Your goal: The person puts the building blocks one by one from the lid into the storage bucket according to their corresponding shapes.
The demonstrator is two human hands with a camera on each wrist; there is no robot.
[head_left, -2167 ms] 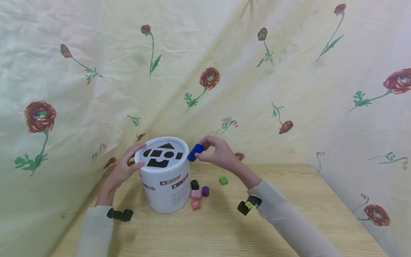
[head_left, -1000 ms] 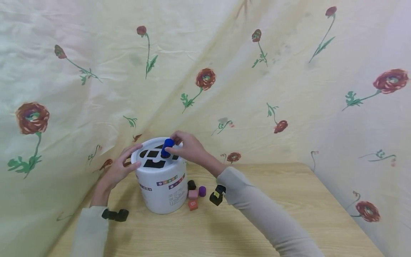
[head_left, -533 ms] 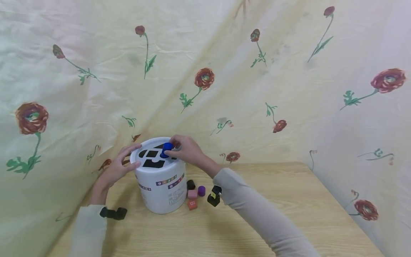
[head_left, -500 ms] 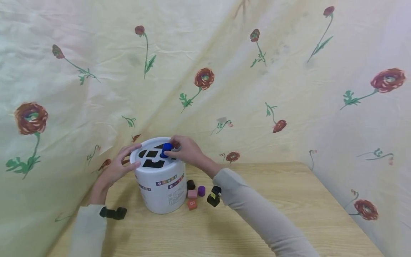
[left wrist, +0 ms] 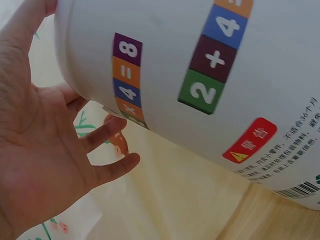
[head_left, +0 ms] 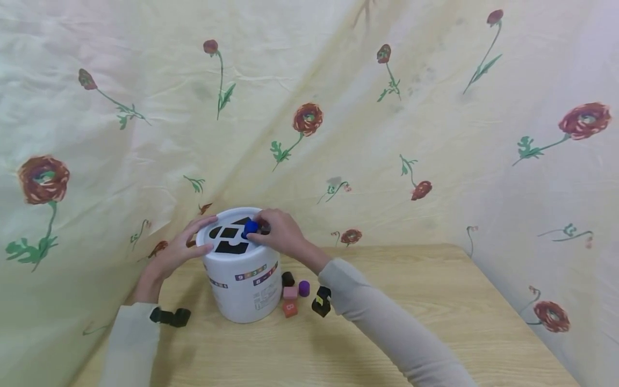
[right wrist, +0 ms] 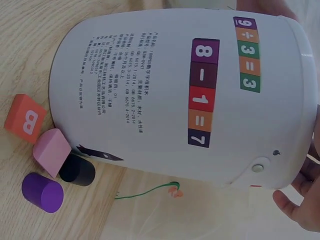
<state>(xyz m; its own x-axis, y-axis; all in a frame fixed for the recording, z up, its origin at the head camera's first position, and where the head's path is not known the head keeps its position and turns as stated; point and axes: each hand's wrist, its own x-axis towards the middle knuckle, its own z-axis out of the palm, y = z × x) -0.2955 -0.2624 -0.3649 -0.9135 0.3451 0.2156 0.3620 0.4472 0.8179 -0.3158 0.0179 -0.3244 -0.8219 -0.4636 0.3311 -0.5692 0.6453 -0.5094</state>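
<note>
In the head view, a white bucket stands upright on the table, its lid cut with dark shaped holes. My right hand pinches a blue cylinder block between thumb and fingers, over the lid's round hole. The cylinder's lower part is out of sight, seemingly in the hole. My left hand rests on the bucket's left rim, thumb and fingers spread. In the left wrist view, two of its fingers stick out straight beside the bucket wall. The right wrist view shows only a few right-hand fingers by the rim.
Right of the bucket's base lie a black cylinder, a purple cylinder, a pink block and an orange-red block marked B. Floral cloth hangs behind the wooden table.
My right hand has brought the blue cylinder from the bucket's right side onto the lid, then lowered it, so less shows. The green block has gone behind the right arm. My left hand stays on the rim.
</note>
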